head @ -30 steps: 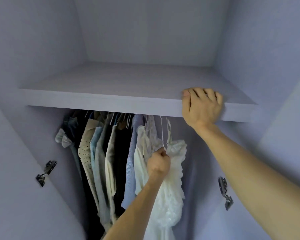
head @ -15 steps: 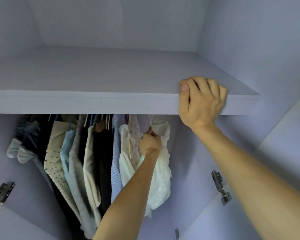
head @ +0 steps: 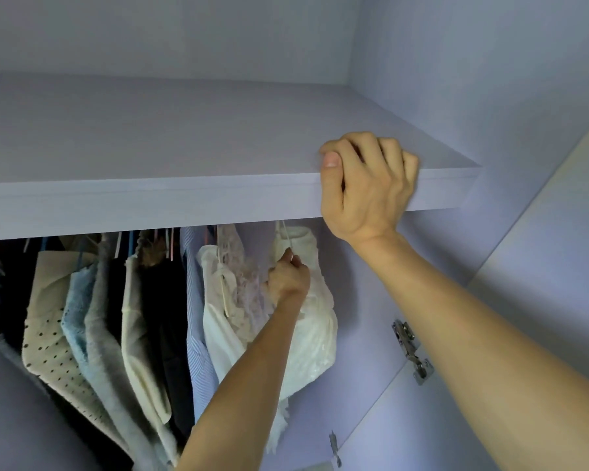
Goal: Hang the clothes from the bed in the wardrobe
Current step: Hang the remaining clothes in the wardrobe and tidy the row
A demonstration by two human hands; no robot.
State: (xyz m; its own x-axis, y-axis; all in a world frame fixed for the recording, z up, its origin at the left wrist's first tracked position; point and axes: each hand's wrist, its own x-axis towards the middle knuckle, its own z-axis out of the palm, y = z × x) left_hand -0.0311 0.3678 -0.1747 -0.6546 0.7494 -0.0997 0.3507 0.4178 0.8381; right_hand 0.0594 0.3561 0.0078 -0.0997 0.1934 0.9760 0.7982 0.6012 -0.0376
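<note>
inside the pale lilac wardrobe, a flat matte shelf with a squared front edge spans above a crowded row of hanging clothes: a cream piece with dark dots, a fuzzy light-blue knit, a thin-striped shirt and a lacy sheer top. the left hand reaches up with the forearm raised, fingers pinched closed on the thin wire hanger of a crinkly white garment at the right end of the row, just under the shelf. the right hand is curled tight over the shelf's front edge, thumb on the face, arm stretched out.
</note>
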